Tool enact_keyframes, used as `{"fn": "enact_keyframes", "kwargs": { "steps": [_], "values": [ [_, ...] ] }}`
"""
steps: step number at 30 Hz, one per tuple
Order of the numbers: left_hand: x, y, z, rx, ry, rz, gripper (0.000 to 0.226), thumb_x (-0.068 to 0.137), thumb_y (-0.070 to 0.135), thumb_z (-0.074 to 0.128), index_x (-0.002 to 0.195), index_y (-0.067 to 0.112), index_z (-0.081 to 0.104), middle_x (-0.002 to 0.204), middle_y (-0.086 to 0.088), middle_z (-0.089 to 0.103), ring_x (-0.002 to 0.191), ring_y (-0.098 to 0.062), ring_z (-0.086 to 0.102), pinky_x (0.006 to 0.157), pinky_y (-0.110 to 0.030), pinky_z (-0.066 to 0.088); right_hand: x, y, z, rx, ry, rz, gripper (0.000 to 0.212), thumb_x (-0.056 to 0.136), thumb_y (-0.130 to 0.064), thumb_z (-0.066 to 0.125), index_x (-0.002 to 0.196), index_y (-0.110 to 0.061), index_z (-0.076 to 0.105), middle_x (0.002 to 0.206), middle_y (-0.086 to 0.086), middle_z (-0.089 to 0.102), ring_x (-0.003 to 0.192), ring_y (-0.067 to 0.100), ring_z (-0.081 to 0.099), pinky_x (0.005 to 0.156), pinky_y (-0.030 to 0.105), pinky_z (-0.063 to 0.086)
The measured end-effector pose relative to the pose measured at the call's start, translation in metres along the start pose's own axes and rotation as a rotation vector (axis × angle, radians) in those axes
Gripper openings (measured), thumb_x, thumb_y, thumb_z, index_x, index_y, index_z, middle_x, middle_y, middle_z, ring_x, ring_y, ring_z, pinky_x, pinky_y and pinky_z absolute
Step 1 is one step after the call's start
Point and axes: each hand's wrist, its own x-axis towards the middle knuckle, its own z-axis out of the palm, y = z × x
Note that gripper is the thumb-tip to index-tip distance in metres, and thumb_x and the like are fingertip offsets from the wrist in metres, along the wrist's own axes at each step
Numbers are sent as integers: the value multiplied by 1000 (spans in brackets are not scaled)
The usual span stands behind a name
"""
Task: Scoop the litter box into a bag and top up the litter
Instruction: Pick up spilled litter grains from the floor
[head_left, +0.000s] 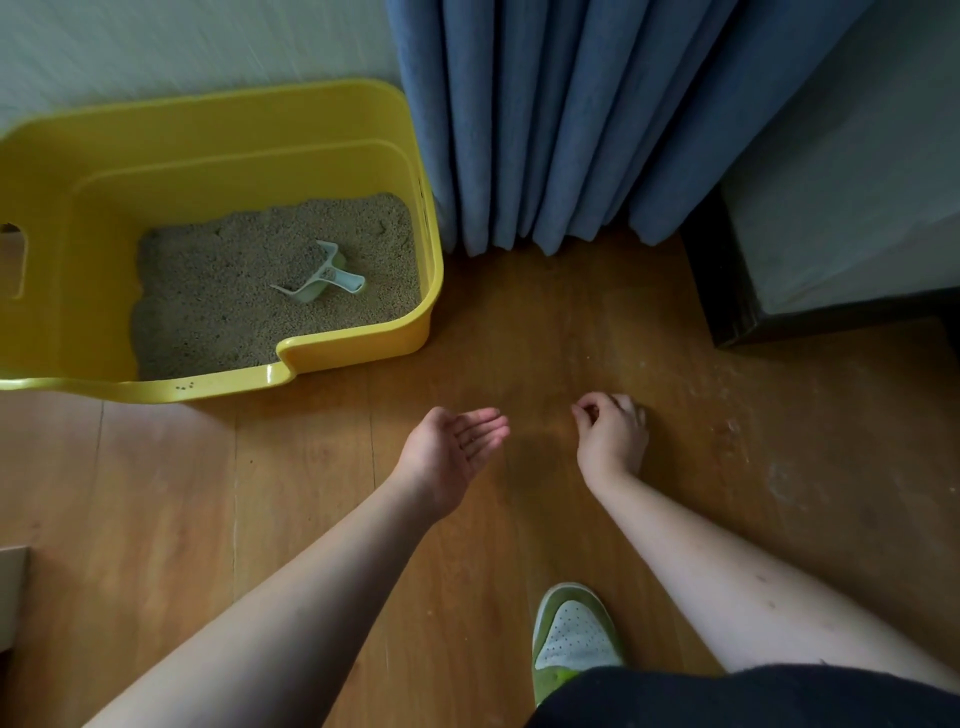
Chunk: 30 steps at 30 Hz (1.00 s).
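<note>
A yellow litter box (363, 338) stands on the wooden floor at the upper left, holding tan litter (234, 291). A pale scoop (322, 275) lies on the litter near the box's right side. My left hand (452, 452) is held palm up and cupped over the floor, in front of the box, with a few small dark specks on the palm. My right hand (613, 431) is just to its right, low over the floor, with thumb and fingers pinched together; what they pinch is too small to tell. No bag is in view.
Blue curtains (571, 130) hang behind, right of the box. A dark cabinet or bed base (810, 260) stands at the right. My green and white shoe (571, 634) is on the floor near the bottom. A few litter grains sit on the box's front rim (184, 386).
</note>
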Motion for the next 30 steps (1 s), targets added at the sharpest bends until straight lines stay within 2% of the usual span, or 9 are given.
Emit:
{"fn": "enact_keyframes", "kwargs": {
  "steps": [3, 8, 11, 15, 18, 21, 23, 27, 30],
  "values": [
    [0, -1, 0, 34, 25, -3, 54, 106, 26, 20, 115, -6, 62, 110, -22, 70, 107, -32, 68, 100, -40, 50, -5, -4, -5, 27, -35, -37, 14, 95, -27, 56, 100, -22, 68, 112, 0, 61, 104, 22, 53, 88, 37, 48],
    [6, -15, 9, 58, 53, -41, 54, 106, 27, 21, 112, -7, 63, 107, -23, 71, 106, -33, 67, 97, -40, 52, -33, -20, -23, 251, -116, -175, 8, 93, -22, 59, 97, -20, 66, 105, -3, 63, 97, 14, 58, 81, 26, 50],
    [9, -22, 16, 50, 26, -60, 48, 104, 24, 25, 110, -7, 62, 98, -21, 72, 98, -31, 67, 88, -38, 54, -56, -38, -36, 285, -179, -349, 8, 92, -18, 61, 95, -15, 67, 100, -3, 64, 93, 11, 57, 79, 22, 47],
    [9, -24, 23, 53, 33, -37, 39, 100, 19, 31, 100, -5, 63, 81, -16, 71, 78, -25, 68, 71, -35, 54, -69, -43, -40, 250, -190, -516, 13, 90, -21, 63, 100, -18, 71, 101, -7, 67, 98, 11, 57, 82, 25, 49],
    [12, -23, 23, 28, 44, -20, 44, 101, 20, 29, 98, -6, 65, 87, -20, 70, 74, -23, 67, 68, -32, 55, -61, -34, -41, 291, -151, -448, 11, 89, -27, 65, 98, -21, 69, 99, -10, 65, 95, 6, 56, 78, 19, 48],
    [13, -21, 18, -6, 45, -24, 51, 105, 24, 26, 105, -9, 64, 94, -23, 70, 80, -26, 69, 72, -31, 57, -40, -25, -38, 330, -92, -291, 8, 89, -27, 65, 95, -22, 65, 98, -8, 64, 90, 6, 58, 70, 12, 44],
    [13, -17, 15, -11, 41, -18, 53, 105, 26, 25, 108, -8, 65, 99, -23, 72, 87, -28, 70, 76, -31, 58, -19, -19, -32, 268, -29, -252, 11, 90, -28, 63, 98, -21, 68, 103, -4, 65, 93, 12, 60, 73, 16, 47],
    [8, -12, 13, -38, 29, 1, 54, 106, 29, 24, 112, -6, 64, 108, -23, 71, 100, -30, 70, 87, -34, 55, 16, -18, -17, -8, -41, -252, 26, 94, -34, 56, 117, -25, 65, 121, -2, 62, 110, 21, 57, 95, 37, 45],
    [5, -9, 12, -71, 22, 23, 55, 106, 30, 22, 115, -5, 63, 111, -23, 70, 104, -31, 69, 91, -36, 54, 26, -20, -8, -122, -45, -296, 32, 95, -33, 55, 124, -23, 61, 124, 0, 61, 114, 23, 56, 100, 39, 41]
  ]
}}
